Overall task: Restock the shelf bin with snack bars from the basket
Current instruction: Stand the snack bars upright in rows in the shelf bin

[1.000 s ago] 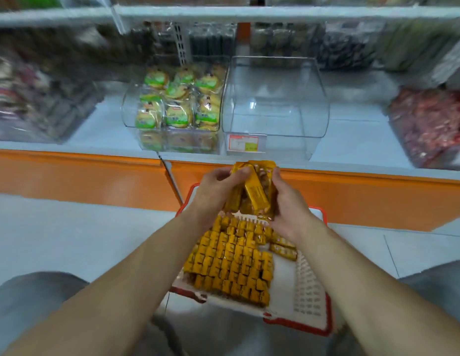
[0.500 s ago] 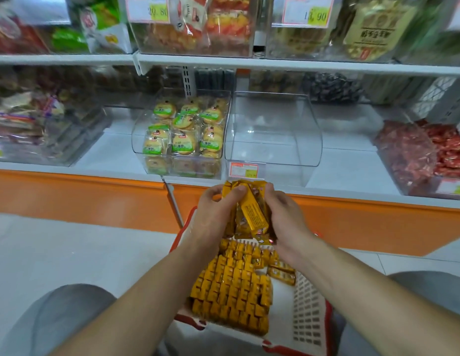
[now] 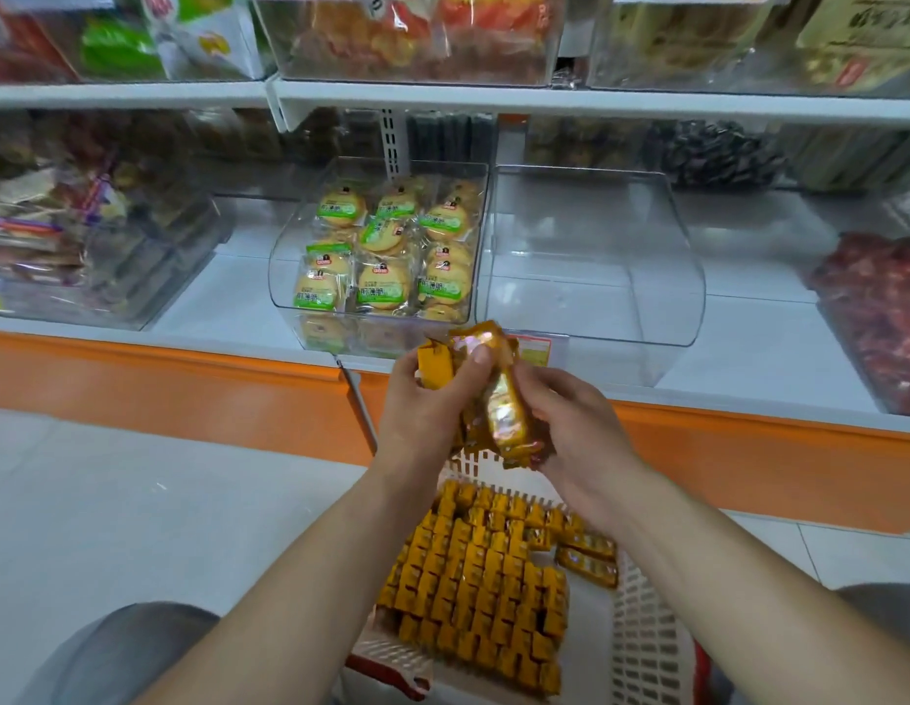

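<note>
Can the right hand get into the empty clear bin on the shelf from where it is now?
Probably yes. The empty bin stands just beyond the right hand, with nothing between them. That hand and the left hand both grip the snack bars.

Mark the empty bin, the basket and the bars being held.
empty bin (image 3: 590, 277), head view, clear front wall.
basket (image 3: 641, 630), head view, white right wall.
held bars (image 3: 503, 412), head view, front bar's shiny wrapper.
</note>
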{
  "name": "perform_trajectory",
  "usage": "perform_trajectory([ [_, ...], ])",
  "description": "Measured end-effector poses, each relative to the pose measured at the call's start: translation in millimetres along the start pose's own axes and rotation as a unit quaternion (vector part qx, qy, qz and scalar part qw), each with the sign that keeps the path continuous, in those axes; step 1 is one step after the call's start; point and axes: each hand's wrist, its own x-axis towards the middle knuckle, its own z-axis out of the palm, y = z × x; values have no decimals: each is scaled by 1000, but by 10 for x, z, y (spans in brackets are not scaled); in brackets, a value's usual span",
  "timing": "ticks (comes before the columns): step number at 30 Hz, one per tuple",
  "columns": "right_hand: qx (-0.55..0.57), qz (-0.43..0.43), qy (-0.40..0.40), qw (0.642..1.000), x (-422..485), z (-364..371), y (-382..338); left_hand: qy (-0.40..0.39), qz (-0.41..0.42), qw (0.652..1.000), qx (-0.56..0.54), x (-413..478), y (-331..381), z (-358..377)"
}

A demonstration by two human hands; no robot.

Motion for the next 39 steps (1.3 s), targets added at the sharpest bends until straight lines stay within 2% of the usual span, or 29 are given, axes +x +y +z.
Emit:
perform_trajectory([
  [7, -10, 2, 16, 1000, 232, 203, -3, -24, 0, 999, -29, 208, 124, -202],
  [11, -52, -39, 25, 998, 234, 212, -65, -31, 12, 999, -21, 201, 196, -198],
  [16, -79, -68, -12, 994, 199, 206, -38, -27, 22, 999, 3, 164, 156, -219],
  [20, -8, -49, -108, 993, 176, 205, -74, -7, 26, 1000, 1, 181, 190, -232],
  [22, 10, -45, -122, 991, 150, 184, -109, 12, 17, 1000, -14, 193, 214, -222],
  [26, -59, -78, -67, 993, 75, 153, -127, 0, 10, 1000, -16, 154, 229, -142],
  [32, -107, -87, 4, 990, 0, 82, -232, -19, 46, 998, 28, 141, 332, -46],
  [36, -121, -100, 28, 987, 212, -36, -536, -9, 77, 992, 94, 320, 522, -10],
  [39, -207, -125, 61, 968, 528, -131, -776, -13, 122, 980, 157, 531, 614, 13],
])
